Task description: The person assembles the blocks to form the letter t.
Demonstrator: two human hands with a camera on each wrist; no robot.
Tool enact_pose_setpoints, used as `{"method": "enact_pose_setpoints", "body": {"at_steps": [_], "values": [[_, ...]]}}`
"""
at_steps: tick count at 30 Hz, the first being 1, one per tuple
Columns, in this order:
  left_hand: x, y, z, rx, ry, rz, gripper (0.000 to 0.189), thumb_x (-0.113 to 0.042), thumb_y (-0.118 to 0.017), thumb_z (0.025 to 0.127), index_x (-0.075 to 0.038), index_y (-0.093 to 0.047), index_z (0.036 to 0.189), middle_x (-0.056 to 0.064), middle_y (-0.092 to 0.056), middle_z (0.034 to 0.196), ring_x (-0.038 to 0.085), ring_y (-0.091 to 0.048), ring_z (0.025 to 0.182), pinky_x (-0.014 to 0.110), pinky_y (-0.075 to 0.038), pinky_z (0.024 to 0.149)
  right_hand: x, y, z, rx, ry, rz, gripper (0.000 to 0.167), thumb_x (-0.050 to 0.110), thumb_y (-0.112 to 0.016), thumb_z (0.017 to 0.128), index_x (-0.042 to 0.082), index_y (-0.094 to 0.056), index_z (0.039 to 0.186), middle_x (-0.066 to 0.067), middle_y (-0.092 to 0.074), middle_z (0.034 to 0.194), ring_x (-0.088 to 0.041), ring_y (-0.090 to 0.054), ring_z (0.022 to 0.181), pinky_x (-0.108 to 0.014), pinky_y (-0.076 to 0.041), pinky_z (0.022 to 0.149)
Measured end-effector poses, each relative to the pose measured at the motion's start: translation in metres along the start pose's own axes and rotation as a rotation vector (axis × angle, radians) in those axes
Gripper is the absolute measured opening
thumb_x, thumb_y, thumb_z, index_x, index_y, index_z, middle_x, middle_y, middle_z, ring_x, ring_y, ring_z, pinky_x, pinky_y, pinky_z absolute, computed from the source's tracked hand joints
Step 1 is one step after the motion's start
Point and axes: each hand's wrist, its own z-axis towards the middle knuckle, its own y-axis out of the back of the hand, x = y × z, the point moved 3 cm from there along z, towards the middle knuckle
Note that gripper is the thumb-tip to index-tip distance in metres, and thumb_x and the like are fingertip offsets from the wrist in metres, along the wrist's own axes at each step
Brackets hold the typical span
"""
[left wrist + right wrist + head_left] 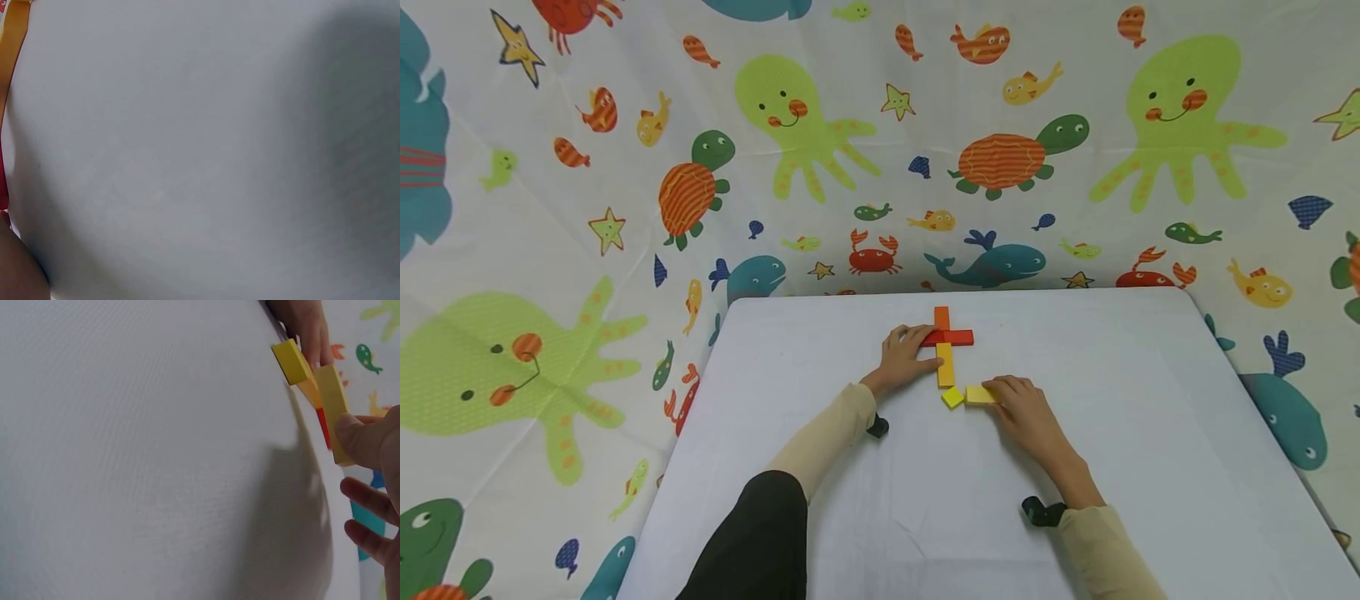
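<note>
On the white table lies a row of blocks: an orange block (pixel 942 317) at the far end, a red block (pixel 959 337) set crosswise, and a yellow-orange block (pixel 946 367) running toward me. My left hand (pixel 901 360) touches the red block's left end with its fingers, its thumb against the yellow-orange block. A small bright yellow block (pixel 952 397) sits turned at an angle below them. Beside it, my right hand (pixel 1026 417) pinches a pale yellow block (pixel 331 394) between thumb and fingers. The left wrist view shows only block edges and a bit of hand.
The white table (pixel 865 533) stands before a cloth backdrop (pixel 917 167) printed with sea animals. Dark wrist-worn devices show under both wrists, the right one (pixel 1042 512) more fully. A dark sleeve (pixel 760 533) covers part of the left arm.
</note>
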Motion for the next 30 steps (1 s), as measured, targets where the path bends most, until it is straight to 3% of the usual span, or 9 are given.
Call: {"method": "enact_pose_setpoints", "body": {"at_steps": [11,18,30], "values": [[-0.003,0.002,-0.003,0.019,0.028,-0.004,0.075,-0.053,-0.064,0.099,-0.03,-0.033,0.163,0.002,-0.035,0.17,0.038,-0.016,0.156,0.061,-0.01,0.128,-0.002,-0.005,-0.009,0.012,-0.007,0.023,0.036,0.009,-0.075,0.095,0.009,-0.067,0.13,-0.014,-0.068,0.132,-0.039,-0.061,0.123,-0.058,-0.05,0.101],[-0.003,0.001,-0.001,0.023,0.024,-0.007,0.076,-0.053,-0.066,0.098,-0.03,-0.033,0.163,0.002,-0.035,0.169,0.038,-0.016,0.156,0.061,-0.011,0.128,0.0,-0.007,-0.012,-0.03,0.01,0.006,0.036,0.006,-0.077,0.093,0.009,-0.069,0.127,-0.014,-0.069,0.129,-0.041,-0.06,0.123,-0.06,-0.05,0.099],[-0.002,0.003,0.0,0.018,0.016,-0.021,0.076,-0.052,-0.066,0.098,-0.029,-0.034,0.163,0.003,-0.035,0.169,0.039,-0.016,0.156,0.062,-0.011,0.127,0.001,-0.009,-0.013,-0.018,0.006,-0.007,0.036,0.009,-0.077,0.094,0.011,-0.069,0.128,-0.013,-0.068,0.13,-0.04,-0.057,0.125,-0.06,-0.048,0.1]]}}
